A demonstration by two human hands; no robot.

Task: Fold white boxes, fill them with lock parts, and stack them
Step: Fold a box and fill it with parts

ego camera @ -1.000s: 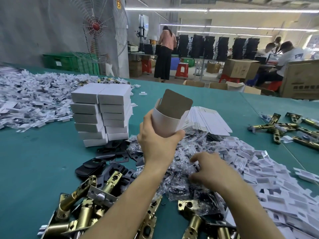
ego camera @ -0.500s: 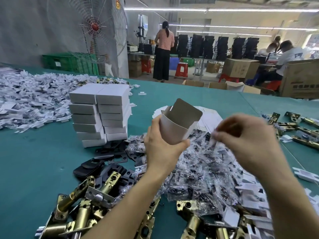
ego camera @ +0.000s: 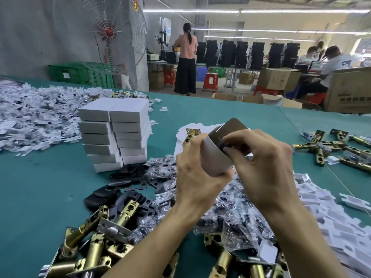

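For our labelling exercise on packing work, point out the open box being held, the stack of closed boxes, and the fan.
open box (ego camera: 212, 157), head view, white side wall.
stack of boxes (ego camera: 112, 135), head view, front face, midway up.
fan (ego camera: 109, 32), head view, red hub.

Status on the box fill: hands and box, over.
Left hand grips white box, flap open. Right hand pinches small dark part at its mouth. Nothing else at the mouth.

2 forearms, left hand (ego camera: 197, 178) and right hand (ego camera: 267, 167) are bare.
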